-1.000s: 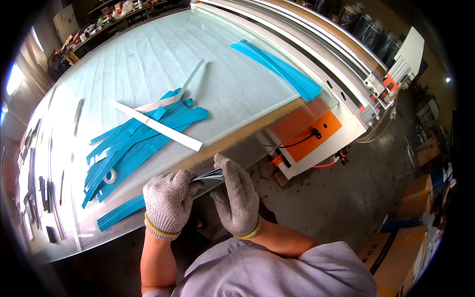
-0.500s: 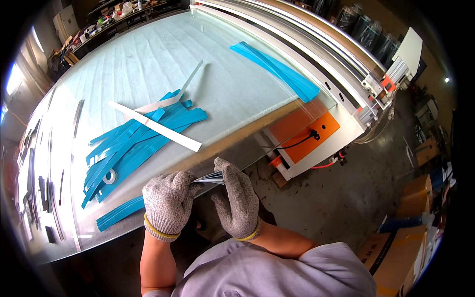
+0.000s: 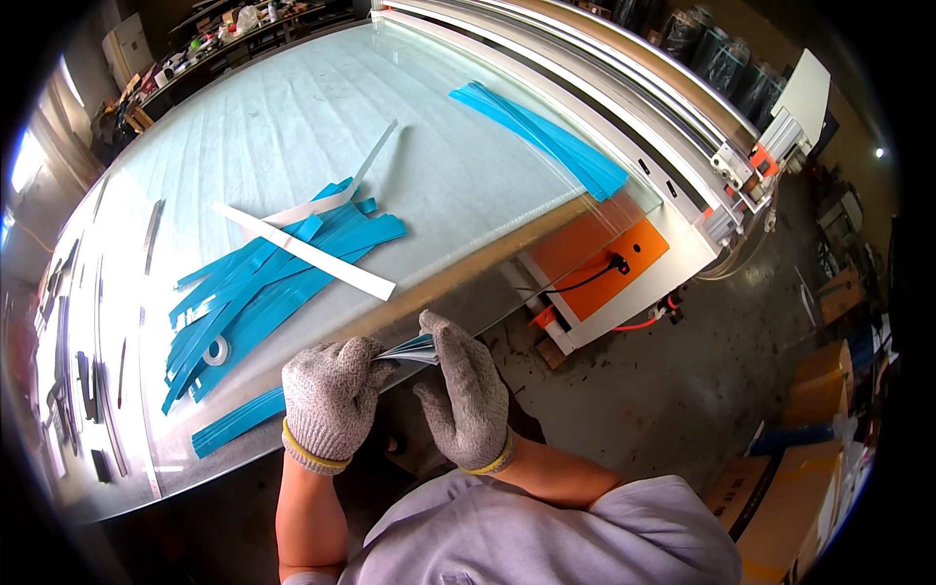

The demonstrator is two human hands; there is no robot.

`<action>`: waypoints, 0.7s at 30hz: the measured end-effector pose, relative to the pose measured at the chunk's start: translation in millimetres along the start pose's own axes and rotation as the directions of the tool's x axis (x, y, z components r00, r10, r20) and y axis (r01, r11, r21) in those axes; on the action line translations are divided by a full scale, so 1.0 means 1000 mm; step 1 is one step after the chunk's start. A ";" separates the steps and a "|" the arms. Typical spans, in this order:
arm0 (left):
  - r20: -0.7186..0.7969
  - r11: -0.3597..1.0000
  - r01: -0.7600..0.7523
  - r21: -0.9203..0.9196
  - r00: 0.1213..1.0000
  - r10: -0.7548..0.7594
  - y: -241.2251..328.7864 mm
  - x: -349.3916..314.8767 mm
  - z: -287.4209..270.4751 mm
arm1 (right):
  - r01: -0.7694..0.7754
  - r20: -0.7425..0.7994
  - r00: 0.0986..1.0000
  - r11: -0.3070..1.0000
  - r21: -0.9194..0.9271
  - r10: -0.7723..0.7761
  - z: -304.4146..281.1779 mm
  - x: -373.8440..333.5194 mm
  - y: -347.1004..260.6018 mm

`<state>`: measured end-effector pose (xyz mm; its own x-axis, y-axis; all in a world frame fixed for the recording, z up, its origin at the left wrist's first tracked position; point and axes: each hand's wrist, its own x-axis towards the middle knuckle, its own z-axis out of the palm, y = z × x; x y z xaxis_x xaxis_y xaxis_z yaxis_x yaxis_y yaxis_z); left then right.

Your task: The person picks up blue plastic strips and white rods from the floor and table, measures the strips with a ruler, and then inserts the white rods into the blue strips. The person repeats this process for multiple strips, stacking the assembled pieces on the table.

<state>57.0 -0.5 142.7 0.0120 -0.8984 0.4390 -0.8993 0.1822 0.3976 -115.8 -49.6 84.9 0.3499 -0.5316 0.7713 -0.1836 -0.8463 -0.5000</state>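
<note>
Both of my hands wear grey knit gloves with yellow cuffs. My left hand (image 3: 331, 402) is closed around a bundle of thin blue strips (image 3: 239, 421) at the near edge of the glass table (image 3: 439, 166). The bundle appears to run through the fist, with its fanned end showing pale edges on the right. Against that end rest the outstretched fingers of my right hand (image 3: 465, 395), its thumb held apart below. Beyond my left hand lies a loose pile of blue strips (image 3: 283, 268), with a white strip (image 3: 312, 253) across it and a white ring-shaped roll (image 3: 216, 350) on it.
Another sheaf of blue strips (image 3: 541, 136) lies at the table's far right. A long white machine rail (image 3: 585, 107) borders that side, with an orange panel (image 3: 624, 268) and cable below. Thin dark strips (image 3: 97, 380) lie at left; cardboard boxes (image 3: 780, 497) stand at lower right.
The fanned strip ends have spread slightly between my hands, showing more blue. Both hands stay nearly in place.
</note>
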 end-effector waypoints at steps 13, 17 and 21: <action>0.013 1.000 -0.014 -0.003 1.000 0.014 -0.001 0.000 0.000 | -0.031 -0.002 1.000 1.000 -0.006 0.031 -0.001 0.003 0.000; 0.000 1.000 -0.017 0.008 1.000 0.017 0.000 0.000 -0.001 | -0.023 -0.005 1.000 1.000 0.004 0.023 0.000 0.004 -0.001; -0.041 0.998 -0.042 0.049 0.998 0.044 -0.001 -0.001 -0.001 | 0.011 -0.021 1.000 1.000 0.009 -0.011 0.003 0.002 0.002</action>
<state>58.3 0.7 143.0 -0.0102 -0.8724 0.4886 -0.9194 0.2004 0.3386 -113.1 -52.2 84.6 0.3322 -0.5227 0.7851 -0.1715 -0.8520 -0.4947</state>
